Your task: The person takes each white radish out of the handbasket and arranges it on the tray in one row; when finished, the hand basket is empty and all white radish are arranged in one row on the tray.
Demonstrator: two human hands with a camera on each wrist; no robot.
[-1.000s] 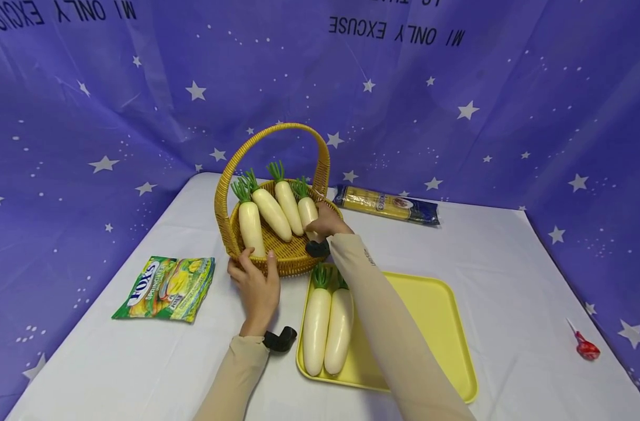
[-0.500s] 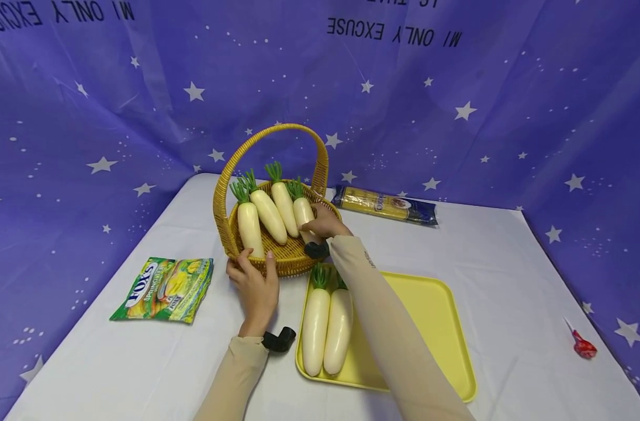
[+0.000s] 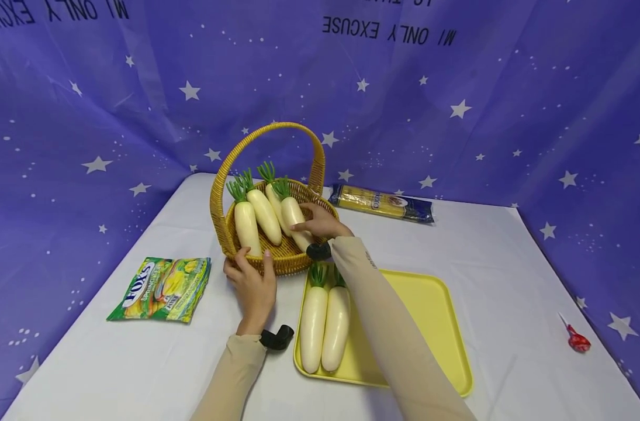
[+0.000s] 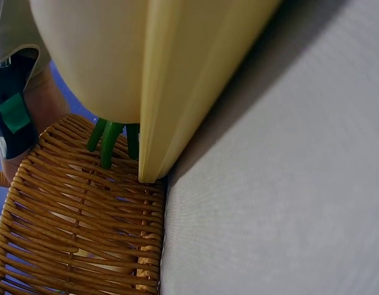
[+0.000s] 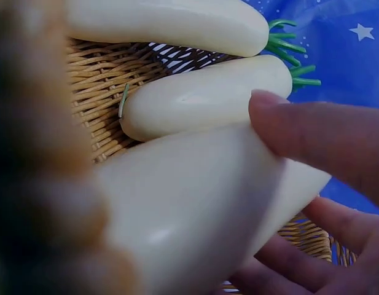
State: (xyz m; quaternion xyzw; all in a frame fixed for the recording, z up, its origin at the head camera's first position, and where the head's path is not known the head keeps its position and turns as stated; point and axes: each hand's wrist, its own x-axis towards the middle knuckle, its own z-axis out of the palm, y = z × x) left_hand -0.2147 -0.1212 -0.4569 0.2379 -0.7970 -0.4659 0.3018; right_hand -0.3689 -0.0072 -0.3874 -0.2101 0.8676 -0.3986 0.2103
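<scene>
In the head view a wicker basket (image 3: 293,266) with a tall arched handle holds several white radishes with green tops. My right hand (image 3: 321,222) reaches in over the right rim and grips the rightmost radish (image 3: 294,215); in the right wrist view the thumb (image 5: 318,126) lies on top of that radish (image 5: 183,203) and the fingers curl below it. My left hand (image 3: 255,292) holds the basket's front left rim, thumb and fingers spread over it. Two more radishes (image 3: 313,327) lie side by side on the left of a yellow tray (image 3: 430,310), tops toward the basket.
A green FOX'S candy bag (image 3: 164,289) lies left of the basket. Behind and to the right is a pasta packet (image 3: 380,203). A red lollipop (image 3: 578,340) lies near the right table edge. The tray's corner touches or nearly touches the basket's front.
My right hand has shifted left within the basket, and the radish in its grip has moved left against its neighbour, partly covering it. My left hand stays on the rim.
</scene>
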